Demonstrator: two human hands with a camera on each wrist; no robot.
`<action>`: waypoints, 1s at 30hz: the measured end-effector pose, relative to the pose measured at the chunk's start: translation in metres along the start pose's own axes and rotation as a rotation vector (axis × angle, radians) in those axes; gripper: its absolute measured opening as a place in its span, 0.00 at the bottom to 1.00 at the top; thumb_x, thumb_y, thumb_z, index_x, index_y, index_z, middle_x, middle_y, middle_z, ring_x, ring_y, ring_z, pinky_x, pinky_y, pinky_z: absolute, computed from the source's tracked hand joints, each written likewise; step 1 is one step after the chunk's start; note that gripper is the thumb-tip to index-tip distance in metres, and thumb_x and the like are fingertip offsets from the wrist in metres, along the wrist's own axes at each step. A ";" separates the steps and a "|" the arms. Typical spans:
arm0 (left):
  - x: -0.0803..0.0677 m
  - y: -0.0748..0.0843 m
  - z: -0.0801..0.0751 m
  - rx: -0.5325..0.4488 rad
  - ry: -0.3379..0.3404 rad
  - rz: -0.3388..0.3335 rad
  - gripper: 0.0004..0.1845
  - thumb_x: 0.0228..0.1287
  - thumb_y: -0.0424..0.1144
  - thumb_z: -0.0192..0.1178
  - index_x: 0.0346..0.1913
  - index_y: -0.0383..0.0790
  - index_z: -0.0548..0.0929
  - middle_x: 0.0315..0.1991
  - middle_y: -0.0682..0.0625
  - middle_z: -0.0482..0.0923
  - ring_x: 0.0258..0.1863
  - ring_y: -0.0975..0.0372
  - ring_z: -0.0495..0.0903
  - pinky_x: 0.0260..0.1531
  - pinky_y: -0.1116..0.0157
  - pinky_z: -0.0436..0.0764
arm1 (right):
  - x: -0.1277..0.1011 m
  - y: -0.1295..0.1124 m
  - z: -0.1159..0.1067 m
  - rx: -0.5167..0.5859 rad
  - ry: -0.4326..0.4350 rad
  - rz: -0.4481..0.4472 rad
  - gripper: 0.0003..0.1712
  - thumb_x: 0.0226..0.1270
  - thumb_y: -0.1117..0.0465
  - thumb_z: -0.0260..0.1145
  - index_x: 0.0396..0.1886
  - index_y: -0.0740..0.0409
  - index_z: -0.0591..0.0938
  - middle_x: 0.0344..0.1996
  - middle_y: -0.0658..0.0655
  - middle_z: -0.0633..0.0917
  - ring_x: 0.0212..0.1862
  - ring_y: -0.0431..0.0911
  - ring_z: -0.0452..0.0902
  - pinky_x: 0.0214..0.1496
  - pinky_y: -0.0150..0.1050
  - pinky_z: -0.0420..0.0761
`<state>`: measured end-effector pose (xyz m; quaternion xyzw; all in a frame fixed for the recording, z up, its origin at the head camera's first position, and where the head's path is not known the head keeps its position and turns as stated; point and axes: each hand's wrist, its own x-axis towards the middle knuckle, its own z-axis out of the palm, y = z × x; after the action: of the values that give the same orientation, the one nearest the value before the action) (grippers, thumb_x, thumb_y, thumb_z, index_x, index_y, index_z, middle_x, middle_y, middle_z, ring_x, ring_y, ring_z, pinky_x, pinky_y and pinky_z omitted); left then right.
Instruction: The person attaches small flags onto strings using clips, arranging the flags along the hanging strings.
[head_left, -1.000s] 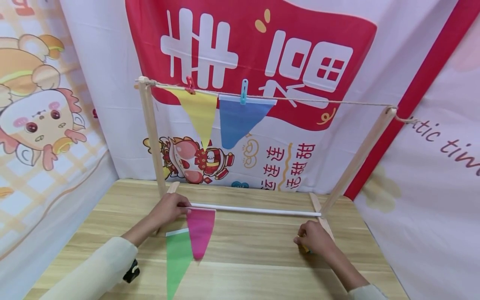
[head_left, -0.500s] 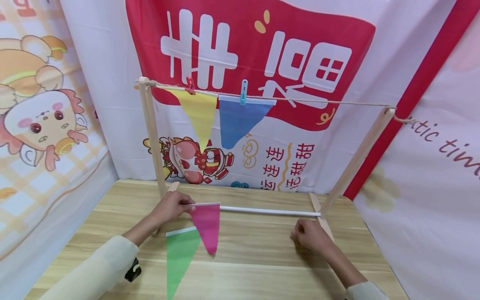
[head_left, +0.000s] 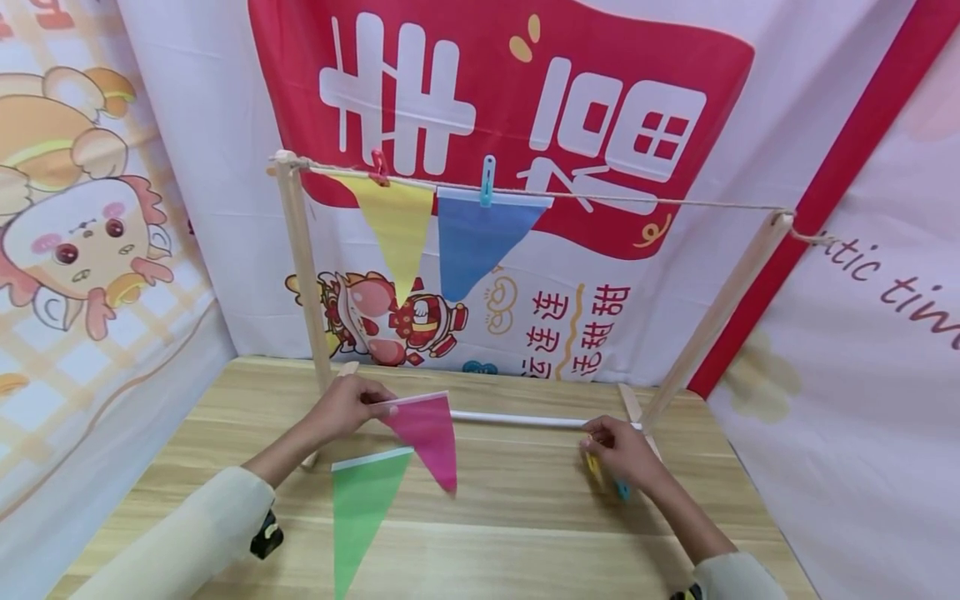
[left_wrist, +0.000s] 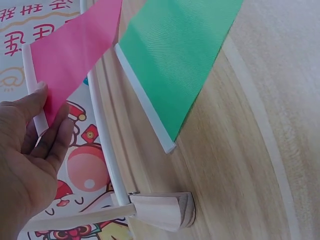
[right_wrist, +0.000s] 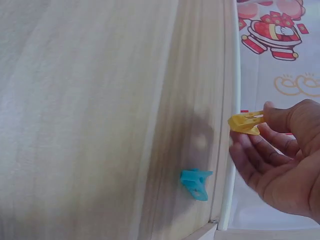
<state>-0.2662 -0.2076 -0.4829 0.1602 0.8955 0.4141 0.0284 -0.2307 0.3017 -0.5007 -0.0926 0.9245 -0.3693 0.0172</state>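
Observation:
My left hand [head_left: 352, 410] pinches the white-edged top corner of a pink pennant [head_left: 426, 433], raised off the table. Below it a green pennant [head_left: 367, 500] with a white edge lies on the tabletop. My right hand [head_left: 624, 450] holds a yellow clothespin [right_wrist: 245, 122] between thumb and fingers. On the wood beneath that hand lies a teal clothespin [right_wrist: 196, 182]. Above, a yellow pennant [head_left: 397, 233] hangs from a twine line [head_left: 637, 200] by a red clothespin [head_left: 380, 168], and a blue pennant [head_left: 483, 242] hangs beside it by a light-blue clothespin [head_left: 487, 182].
Two wooden posts, the left post [head_left: 303, 267] and the right post [head_left: 712, 325], carry the twine. A white rod [head_left: 517, 419] runs low between their feet. Printed cloth [head_left: 637, 317] hangs behind the wooden table [head_left: 525, 542].
My left hand has lifted the pink pennant up and to the right, showing more of the green one. My right hand has risen with the yellow clothespin, and the teal one shows on the table.

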 end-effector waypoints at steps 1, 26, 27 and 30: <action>0.000 0.001 0.000 -0.002 0.002 0.003 0.05 0.76 0.38 0.76 0.48 0.42 0.97 0.38 0.53 0.94 0.38 0.59 0.90 0.38 0.65 0.90 | 0.001 -0.001 -0.001 0.002 0.001 -0.002 0.13 0.81 0.63 0.74 0.56 0.66 0.90 0.43 0.59 0.94 0.43 0.44 0.87 0.43 0.33 0.86; 0.010 0.040 -0.002 -0.138 0.017 -0.004 0.09 0.78 0.39 0.74 0.50 0.38 0.96 0.39 0.46 0.96 0.37 0.59 0.94 0.39 0.64 0.94 | 0.011 -0.025 -0.039 0.213 -0.094 -0.006 0.20 0.87 0.66 0.66 0.65 0.81 0.83 0.47 0.71 0.93 0.47 0.53 0.95 0.51 0.43 0.96; 0.011 0.042 -0.002 -0.158 0.009 -0.009 0.09 0.79 0.39 0.74 0.51 0.37 0.96 0.39 0.45 0.96 0.37 0.59 0.95 0.39 0.64 0.95 | 0.012 -0.026 -0.041 0.212 -0.096 -0.002 0.20 0.87 0.66 0.66 0.66 0.80 0.83 0.48 0.71 0.93 0.48 0.53 0.95 0.51 0.41 0.96; 0.012 0.046 -0.003 -0.172 -0.007 -0.016 0.10 0.79 0.40 0.73 0.52 0.37 0.96 0.39 0.46 0.96 0.38 0.58 0.95 0.40 0.63 0.95 | 0.014 -0.028 -0.045 0.208 -0.100 0.003 0.20 0.88 0.65 0.66 0.66 0.78 0.83 0.48 0.70 0.93 0.49 0.54 0.95 0.52 0.41 0.96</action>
<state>-0.2660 -0.1779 -0.4457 0.1517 0.8579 0.4886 0.0486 -0.2449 0.3095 -0.4483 -0.1073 0.8794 -0.4580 0.0735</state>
